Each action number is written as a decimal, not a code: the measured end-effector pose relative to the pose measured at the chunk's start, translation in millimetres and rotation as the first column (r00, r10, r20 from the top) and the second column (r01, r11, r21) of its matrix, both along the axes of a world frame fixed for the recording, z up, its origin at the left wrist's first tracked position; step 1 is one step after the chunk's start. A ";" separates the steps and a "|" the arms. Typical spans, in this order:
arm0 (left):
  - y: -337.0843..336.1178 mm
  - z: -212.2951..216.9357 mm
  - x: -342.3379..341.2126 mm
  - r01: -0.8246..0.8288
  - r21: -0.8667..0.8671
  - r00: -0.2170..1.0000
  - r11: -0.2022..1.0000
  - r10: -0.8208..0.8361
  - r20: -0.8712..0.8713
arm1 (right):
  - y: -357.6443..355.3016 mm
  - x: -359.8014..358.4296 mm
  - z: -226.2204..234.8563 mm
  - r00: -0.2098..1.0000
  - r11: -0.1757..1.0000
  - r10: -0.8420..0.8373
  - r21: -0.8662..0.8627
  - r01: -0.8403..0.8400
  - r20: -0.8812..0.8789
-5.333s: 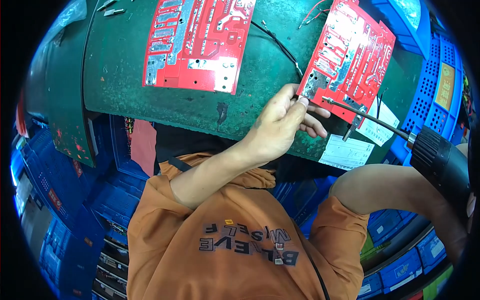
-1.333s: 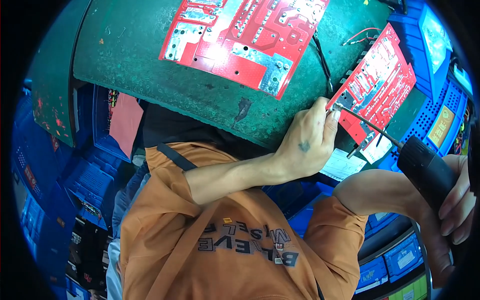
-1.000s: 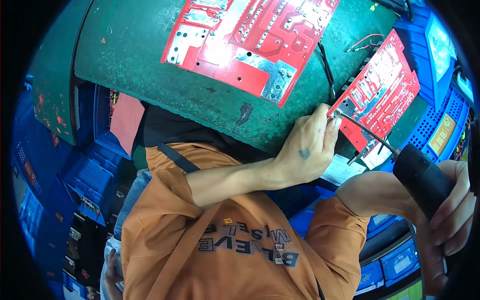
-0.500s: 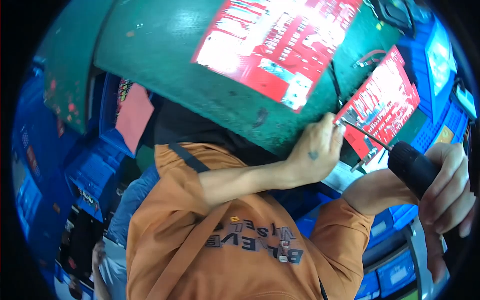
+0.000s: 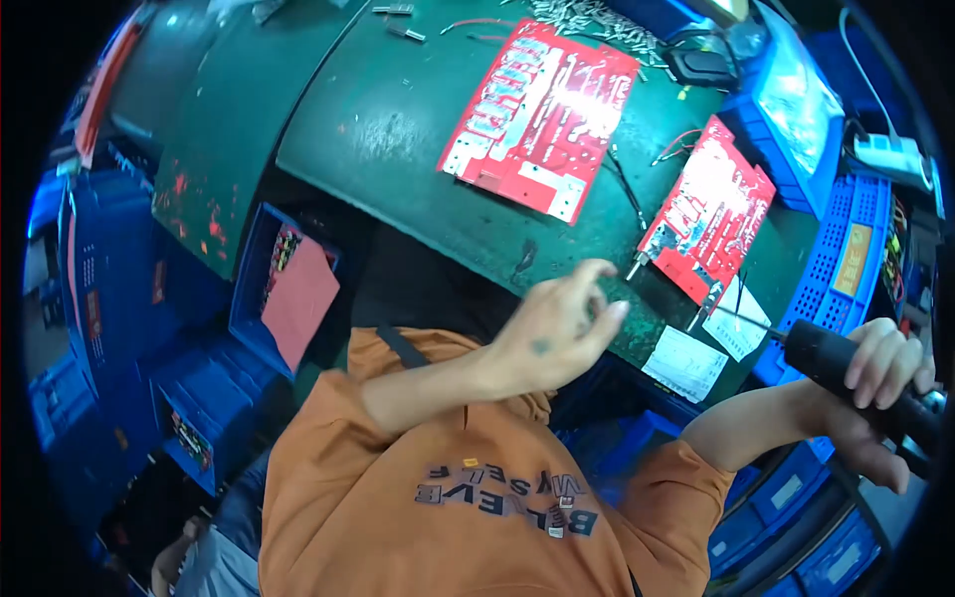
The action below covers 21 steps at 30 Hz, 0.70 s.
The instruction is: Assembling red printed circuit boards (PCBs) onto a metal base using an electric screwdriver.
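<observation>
Left hand [image 5: 550,333] empty, thumb and fingers apart! Right hand [image 5: 883,380] grips the black screwdriver [image 5: 821,350]. Red board [image 5: 708,219] sits at left hand's two o'clock; around that board, blue bin [image 5: 811,164] crowds two, paper slips [image 5: 686,363] six, second red board [image 5: 532,139] ten!

Taking the left hand [image 5: 565,328] as centre, passage over bare green surface [image 5: 388,169] is available at 10 to 11 o'clock, while the larger red board [image 5: 542,119] obstructs 12 o'clock. At 1 o'clock, a black cable [image 5: 628,187] lies in the gap between boards; the smaller red board [image 5: 711,214] blocks 2 o'clock, with a metal post [image 5: 637,265] protruding at its near corner. The power driver [image 5: 831,356], gripped by the right hand [image 5: 883,378], bars 3 o'clock beyond a flat paper slip [image 5: 686,364].
</observation>
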<state>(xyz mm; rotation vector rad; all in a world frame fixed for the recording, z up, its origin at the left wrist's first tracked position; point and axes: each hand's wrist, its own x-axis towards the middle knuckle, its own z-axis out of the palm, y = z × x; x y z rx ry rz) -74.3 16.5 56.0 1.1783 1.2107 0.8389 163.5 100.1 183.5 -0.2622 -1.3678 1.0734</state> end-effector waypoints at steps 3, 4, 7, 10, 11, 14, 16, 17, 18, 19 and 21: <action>21.1 29.8 -43.1 -0.119 0.285 0.985 0.951 0.150 -0.090 | -23.2 -10.4 -3.7 0.976 0.977 -0.210 -0.017 0.211 0.048; 39.3 42.1 -58.3 -0.134 0.311 0.974 0.941 0.183 -0.135 | -27.8 14.8 -12.9 0.991 0.995 -0.098 0.004 0.098 0.092; 130.2 38.2 -66.2 0.041 0.609 0.917 0.792 0.213 -0.337 | -41.2 6.3 -23.3 0.984 0.983 -0.178 -0.043 0.178 0.023; 232.5 -0.1 -35.3 0.347 0.672 0.807 0.654 0.157 -0.570 | -48.2 -6.7 -24.8 0.986 0.985 -0.166 -0.040 0.167 0.005; 256.7 -14.3 -23.5 0.413 0.658 0.740 0.630 0.189 -0.646 | -51.2 -11.1 -27.1 0.985 0.983 -0.171 -0.060 0.171 0.002; 289.5 -34.1 11.5 0.503 0.558 0.659 0.660 0.125 -0.742 | -59.9 -9.6 -30.3 0.985 0.984 -0.173 -0.054 0.172 -0.008; 292.1 -35.0 27.6 0.552 0.453 0.576 0.700 0.072 -0.814 | -65.1 -1.6 -33.1 0.988 0.987 -0.153 -0.040 0.153 -0.007; 293.0 -35.7 33.2 0.556 0.431 0.544 0.710 0.081 -0.835 | -66.3 1.9 -33.8 0.986 0.985 -0.166 -0.041 0.166 -0.007; 294.7 -37.7 37.8 0.563 0.431 0.544 0.705 0.076 -0.835 | -67.1 4.9 -34.4 0.986 0.986 -0.164 -0.038 0.164 -0.003; 296.0 -39.9 41.6 0.533 0.382 0.523 0.755 0.061 -0.850 | -67.5 7.5 -35.1 0.987 0.987 -0.159 -0.035 0.159 0.000; 298.5 -46.8 44.2 0.502 0.328 0.501 0.800 0.041 -0.865 | -66.5 10.7 -35.9 0.986 0.986 -0.164 -0.034 0.164 0.002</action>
